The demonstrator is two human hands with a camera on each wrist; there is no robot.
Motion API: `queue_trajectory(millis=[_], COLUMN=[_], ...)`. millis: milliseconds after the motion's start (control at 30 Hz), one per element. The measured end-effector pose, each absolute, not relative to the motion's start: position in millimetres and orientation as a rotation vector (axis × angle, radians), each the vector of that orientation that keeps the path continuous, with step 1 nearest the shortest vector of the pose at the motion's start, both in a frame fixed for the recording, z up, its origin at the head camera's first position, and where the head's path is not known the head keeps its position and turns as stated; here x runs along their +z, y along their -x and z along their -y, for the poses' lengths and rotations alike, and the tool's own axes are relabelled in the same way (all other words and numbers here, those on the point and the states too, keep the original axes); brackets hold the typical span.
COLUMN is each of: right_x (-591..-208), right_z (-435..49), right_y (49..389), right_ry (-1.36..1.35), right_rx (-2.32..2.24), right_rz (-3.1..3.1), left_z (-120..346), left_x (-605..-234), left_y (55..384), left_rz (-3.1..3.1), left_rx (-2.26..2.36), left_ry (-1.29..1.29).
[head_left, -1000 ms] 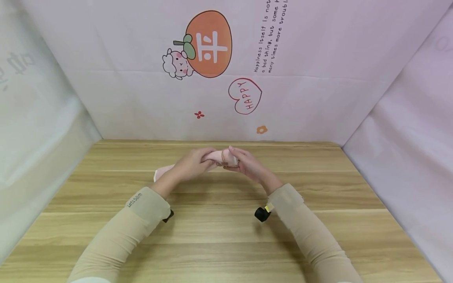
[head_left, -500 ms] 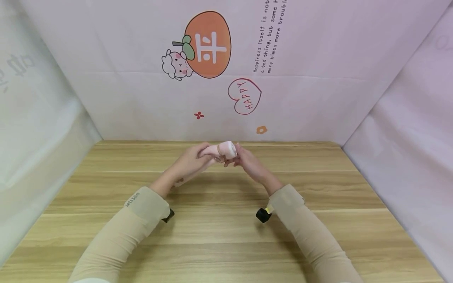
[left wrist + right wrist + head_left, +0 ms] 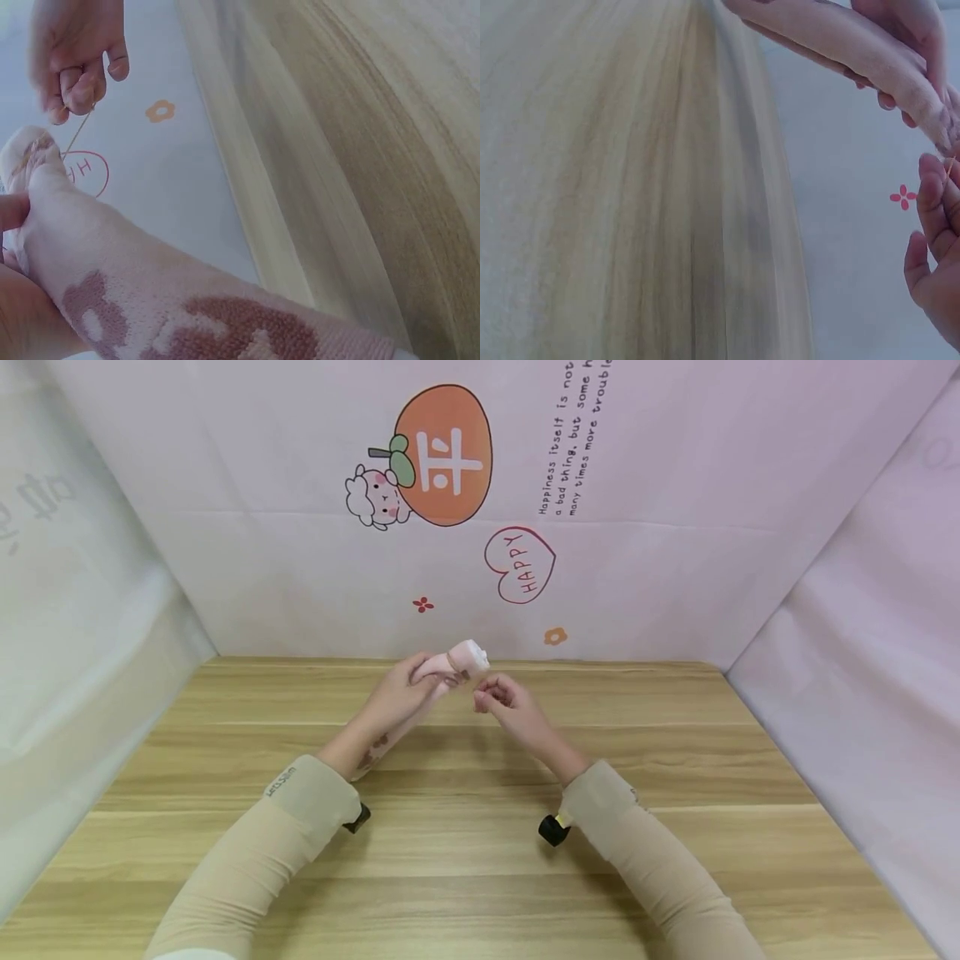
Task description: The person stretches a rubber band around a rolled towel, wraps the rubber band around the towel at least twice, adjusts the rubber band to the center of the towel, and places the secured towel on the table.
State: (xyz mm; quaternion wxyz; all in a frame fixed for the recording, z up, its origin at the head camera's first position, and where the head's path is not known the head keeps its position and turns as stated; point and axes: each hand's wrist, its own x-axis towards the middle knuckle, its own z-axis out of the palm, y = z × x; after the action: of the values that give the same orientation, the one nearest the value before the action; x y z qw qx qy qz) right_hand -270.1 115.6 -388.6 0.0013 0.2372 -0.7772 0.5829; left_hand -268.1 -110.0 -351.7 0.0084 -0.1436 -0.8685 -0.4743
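A pink rolled towel (image 3: 470,656) with brown patterns is held up slantwise in the head view, its white end pointing up and right. My left hand (image 3: 393,697) grips it just below that end, and its lower part hangs along my left forearm. In the left wrist view a thin tan rubber band (image 3: 78,133) runs taut from the towel's bound end to the fingers of my right hand (image 3: 521,712). Those fingers are curled and hold the band, apart from the towel. Part of the band around the towel is hidden by folds.
A wood-grain table (image 3: 465,877) lies below both hands. Behind it rises a white cloth wall (image 3: 300,577) with printed drawings, and more white cloth hangs at both sides. A small black camera (image 3: 553,831) sits at the right wrist.
My right hand has come away from the towel's end, moving down and right, with the band stretched between. My left hand has tilted the towel's end higher and leftward.
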Motion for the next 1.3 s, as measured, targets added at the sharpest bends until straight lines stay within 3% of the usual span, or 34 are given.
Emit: queue_trajectory(millis=[200, 1300], right_x=[-391, -397], right_z=[-115, -137], right_y=[269, 263], right_ry=[-0.805, -0.767], right_rx=[1.530, 1.544], right_rz=[2.515, 2.529], left_z=[115, 125], left_x=[-350, -346], left_y=[269, 277], left_rz=[2.679, 2.637], left_rx=[-1.567, -1.727], left_ry=[0.351, 0.239])
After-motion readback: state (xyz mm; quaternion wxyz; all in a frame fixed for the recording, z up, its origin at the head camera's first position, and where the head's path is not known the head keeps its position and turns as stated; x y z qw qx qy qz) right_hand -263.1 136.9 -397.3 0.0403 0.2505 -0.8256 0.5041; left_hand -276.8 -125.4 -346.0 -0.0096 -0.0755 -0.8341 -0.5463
